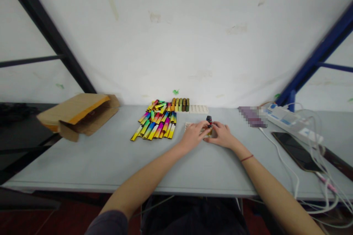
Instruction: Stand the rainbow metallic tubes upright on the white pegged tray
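My left hand (pixel 193 135) and my right hand (pixel 222 134) meet at the middle of the grey table (pixel 110 158), fingers curled in a pinch around a small lighter (pixel 209 123) with a dark red top and amber body, held upright. Under the hands lies a white tray (pixel 188 125), mostly hidden. To the left lies a pile of several rainbow-coloured lighter sleeves (pixel 157 123). Behind it stands a row of several lighters (pixel 180 104) beside another white tray (pixel 199 109).
An open cardboard box (pixel 78 114) lies at the left of the table. On the right are a purple pack (pixel 252 116), a white power strip (pixel 289 120) with cables, and a dark phone (pixel 295 151). A white wall stands behind the table.
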{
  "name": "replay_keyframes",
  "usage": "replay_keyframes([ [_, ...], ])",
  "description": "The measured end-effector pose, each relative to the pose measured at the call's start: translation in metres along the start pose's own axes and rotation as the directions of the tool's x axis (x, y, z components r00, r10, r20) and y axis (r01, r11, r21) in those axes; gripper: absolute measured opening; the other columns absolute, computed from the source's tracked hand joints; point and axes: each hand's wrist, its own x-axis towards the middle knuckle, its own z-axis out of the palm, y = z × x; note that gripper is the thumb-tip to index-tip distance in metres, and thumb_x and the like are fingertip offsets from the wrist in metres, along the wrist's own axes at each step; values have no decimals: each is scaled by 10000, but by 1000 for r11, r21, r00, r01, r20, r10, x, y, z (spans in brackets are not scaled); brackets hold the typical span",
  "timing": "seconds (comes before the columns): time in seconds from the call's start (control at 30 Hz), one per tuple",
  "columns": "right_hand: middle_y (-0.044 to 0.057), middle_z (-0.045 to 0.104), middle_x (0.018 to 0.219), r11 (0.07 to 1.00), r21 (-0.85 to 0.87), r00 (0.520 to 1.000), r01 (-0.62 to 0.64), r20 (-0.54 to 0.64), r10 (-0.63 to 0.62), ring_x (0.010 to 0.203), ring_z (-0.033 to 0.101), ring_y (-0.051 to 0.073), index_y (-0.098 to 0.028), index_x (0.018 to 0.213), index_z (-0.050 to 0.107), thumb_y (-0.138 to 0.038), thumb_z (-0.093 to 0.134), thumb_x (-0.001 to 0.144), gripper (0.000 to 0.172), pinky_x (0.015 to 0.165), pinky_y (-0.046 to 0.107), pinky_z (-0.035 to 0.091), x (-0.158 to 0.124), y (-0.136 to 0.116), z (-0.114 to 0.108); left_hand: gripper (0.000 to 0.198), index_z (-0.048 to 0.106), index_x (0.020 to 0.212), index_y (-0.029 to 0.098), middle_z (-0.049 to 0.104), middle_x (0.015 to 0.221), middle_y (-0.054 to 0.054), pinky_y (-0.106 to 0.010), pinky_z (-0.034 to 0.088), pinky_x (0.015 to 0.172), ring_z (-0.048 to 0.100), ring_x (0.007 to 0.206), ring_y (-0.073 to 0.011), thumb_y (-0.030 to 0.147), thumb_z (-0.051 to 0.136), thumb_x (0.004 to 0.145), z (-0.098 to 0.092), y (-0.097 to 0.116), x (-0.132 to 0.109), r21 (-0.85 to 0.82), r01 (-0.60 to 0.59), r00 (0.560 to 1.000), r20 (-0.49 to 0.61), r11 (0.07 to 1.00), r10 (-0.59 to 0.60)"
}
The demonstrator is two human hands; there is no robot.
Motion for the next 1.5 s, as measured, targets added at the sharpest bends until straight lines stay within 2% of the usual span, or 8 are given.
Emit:
replay_keyframes([
  [0.37, 196, 564, 1375, 1000, 9, 1000, -1, -11, 1, 1287, 516, 380, -201, 1261, 619, -624, 689, 791, 636, 1089, 593, 322, -1, -1, -1, 344, 596, 1314, 271, 715, 1195, -71, -391, 421, 1017, 631, 1132, -232, 320, 487, 992, -5, 1, -2, 186, -64, 995, 83, 980, 49],
  [0.5, 201, 547, 1394, 1000, 11, 1000, 1, 2, -1, 1296, 507, 375, -198, 1265, 617, -632, 683, 799, 641, 1085, 592, 321, -1, 0, -2, 411, 576, 1368, 248, 699, 1194, -94, -385, 432, 1002, 615, 1122, -247, 357, 507, 978, -21, -1, 1, 306, -82, 993, 110, 948, 50],
  [0.6, 201, 545, 1396, 1000, 8, 1000, 9, 7, -9, 1292, 506, 384, -200, 1280, 614, -635, 681, 802, 650, 1081, 598, 324, -1, 0, -3, 327, 688, 1188, 187, 712, 1121, -122, -364, 444, 976, 624, 1078, -253, 338, 486, 980, -51, -9, 7, 415, -20, 987, 152, 909, -47],
  [0.7, 209, 544, 1393, 1000, 9, 1000, 12, 11, -12, 1289, 508, 394, -190, 1283, 617, -635, 683, 800, 660, 1084, 608, 324, -1, 0, -4, 326, 743, 1017, 154, 718, 1076, -151, -378, 461, 913, 642, 1018, -272, 269, 440, 977, -84, -19, 10, 603, 137, 953, 136, 786, -270],
  [0.83, 201, 551, 1382, 1000, 20, 1000, 18, 7, -18, 1282, 513, 401, -200, 1277, 625, -636, 687, 793, 655, 1081, 616, 331, -1, 0, -4, 228, 772, 937, 186, 730, 1108, -153, -439, 430, 942, 621, 1081, -322, 290, 574, 894, -107, -30, 8, 726, 316, 855, 61, 611, -515],
  [0.97, 197, 554, 1377, 1000, 22, 1000, 17, 6, -17, 1283, 512, 390, -204, 1278, 623, -651, 680, 794, 661, 1085, 604, 327, -1, 1, -3, 177, 783, 874, 196, 756, 1033, -168, -490, 383, 981, 628, 1092, -352, 322, 674, 814, -106, -29, 5, 742, 390, 773, 58, 545, -632],
  [1.23, 209, 540, 1398, 1000, 17, 1000, 12, 25, -12, 1294, 511, 385, -184, 1286, 614, -649, 678, 802, 674, 1091, 598, 326, -1, 0, -5, 206, 761, 770, 170, 764, 891, -171, -505, 388, 981, 691, 966, -342, 300, 615, 834, -92, -14, 5, 695, 299, 793, 199, 654, -575],
  [1.5, 202, 559, 1381, 1000, 10, 1000, 18, 13, -18, 1288, 515, 385, -199, 1269, 635, -637, 686, 799, 645, 1075, 584, 349, -1, -1, -5, 112, 675, 641, 208, 729, 728, -70, -270, 453, 658, 685, 792, -245, 303, 714, 685, -88, -18, 3, 630, 267, 780, 304, 729, -548],
])
